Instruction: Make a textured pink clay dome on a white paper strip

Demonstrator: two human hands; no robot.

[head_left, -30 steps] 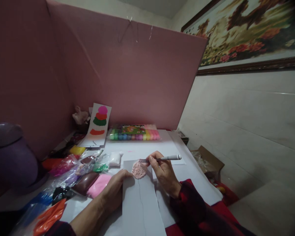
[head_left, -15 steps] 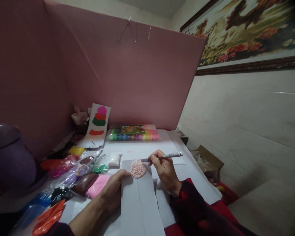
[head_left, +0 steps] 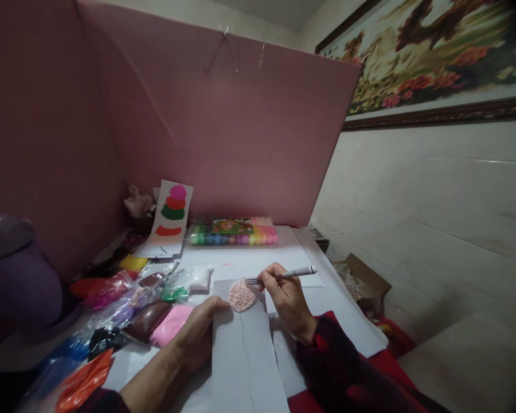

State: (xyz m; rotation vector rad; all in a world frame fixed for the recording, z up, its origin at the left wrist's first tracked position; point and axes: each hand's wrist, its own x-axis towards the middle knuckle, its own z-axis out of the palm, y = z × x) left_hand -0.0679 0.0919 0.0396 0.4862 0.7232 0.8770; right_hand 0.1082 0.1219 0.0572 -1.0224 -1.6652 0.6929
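My left hand (head_left: 200, 332) grips the left edge of a white card (head_left: 243, 355), its thumb beside a round, textured pale pink clay patch (head_left: 241, 296) near the card's top. A thin line runs down the card below the patch. My right hand (head_left: 287, 298) is closed around a small fork (head_left: 296, 272) with a striped handle. The fork's tines point left and reach the patch's upper right edge; whether they press into it is too small to tell.
Bags of coloured clay (head_left: 148, 321) lie at the left, near a purple container (head_left: 19, 275). A pack of coloured clay (head_left: 234, 232) and a painted card (head_left: 172, 218) stand at the back. An open cardboard box (head_left: 361, 278) is at the right.
The fork and my right hand have shifted slightly left, bringing the tines a little further onto the patch's edge. My left hand and the card look the same.
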